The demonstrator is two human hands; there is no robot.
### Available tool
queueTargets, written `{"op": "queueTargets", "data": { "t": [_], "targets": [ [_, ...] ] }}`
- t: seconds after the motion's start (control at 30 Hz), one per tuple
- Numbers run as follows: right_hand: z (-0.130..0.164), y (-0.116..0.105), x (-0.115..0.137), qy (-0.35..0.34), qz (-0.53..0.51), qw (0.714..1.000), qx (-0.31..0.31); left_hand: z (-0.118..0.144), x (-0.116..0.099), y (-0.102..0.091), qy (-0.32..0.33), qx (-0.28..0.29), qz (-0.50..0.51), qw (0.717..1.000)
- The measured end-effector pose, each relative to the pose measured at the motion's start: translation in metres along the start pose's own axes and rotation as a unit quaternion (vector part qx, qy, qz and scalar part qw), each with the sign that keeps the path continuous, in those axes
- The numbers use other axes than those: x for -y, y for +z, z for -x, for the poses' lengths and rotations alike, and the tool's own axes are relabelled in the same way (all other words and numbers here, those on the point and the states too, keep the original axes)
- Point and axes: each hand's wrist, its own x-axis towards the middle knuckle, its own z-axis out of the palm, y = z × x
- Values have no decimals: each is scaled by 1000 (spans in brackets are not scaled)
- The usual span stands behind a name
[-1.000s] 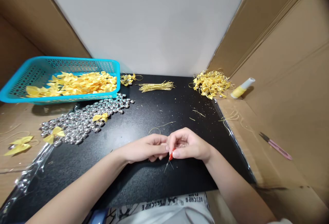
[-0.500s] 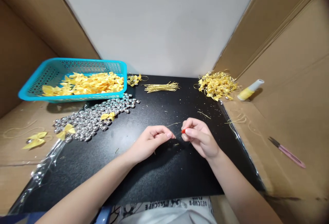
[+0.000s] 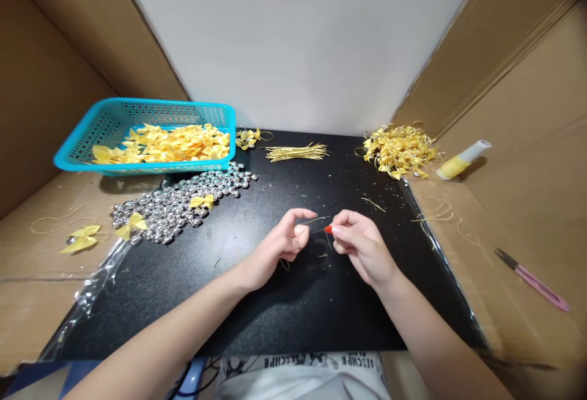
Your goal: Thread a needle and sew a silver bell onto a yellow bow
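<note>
Both hands meet at frame centre, just above the black desk (image 3: 257, 302). Right hand (image 3: 362, 247) pinches a small red-handled tool (image 3: 328, 229) between thumb and forefinger; red tip points left toward the other hand, a thin dark metal part hangs down and slightly right from it. Left hand (image 3: 282, 244) is pinched too, thumb against forefinger, other fingers curled; it holds a thin gold thread (image 3: 316, 220), I think, but the contact point is too small to confirm.

Key relation: the thread runs roughly horizontal, from the left fingertips rightward, passing just above the red tip. Tool sits between the two hands, touching the right, a small gap from the left. Whether tool and thread touch, cannot tell.

Around:
- turquoise basket (image 3: 73, 158) of yellow bows, upper left
- silver beads (image 3: 183, 201) spilled just below it, a few bows on top
- bundle of cut gold threads (image 3: 297, 152), top centre
- heap of finished gold pieces (image 3: 400, 150), upper right
- yellow tube (image 3: 462, 160) and pink snips (image 3: 532, 279) on cardboard, far right, well apart from both hands
</note>
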Motion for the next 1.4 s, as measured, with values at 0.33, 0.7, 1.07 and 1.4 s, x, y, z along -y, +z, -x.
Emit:
{"op": "queueTargets", "data": {
  "t": [0.33,0.7,1.07,1.4],
  "targets": [
    [4,9,-5,66,-49,997,2,0,5,5,69,-29,16,997],
    [5,12,-8,93,-83,992,0,2,8,7,122,-52,-14,991],
    [8,16,-12,168,-183,968,38,3,20,7,351,-107,-271,890],
    [12,18,-14,175,-200,963,37,2,18,9,363,-128,-288,877]
  ]
}}
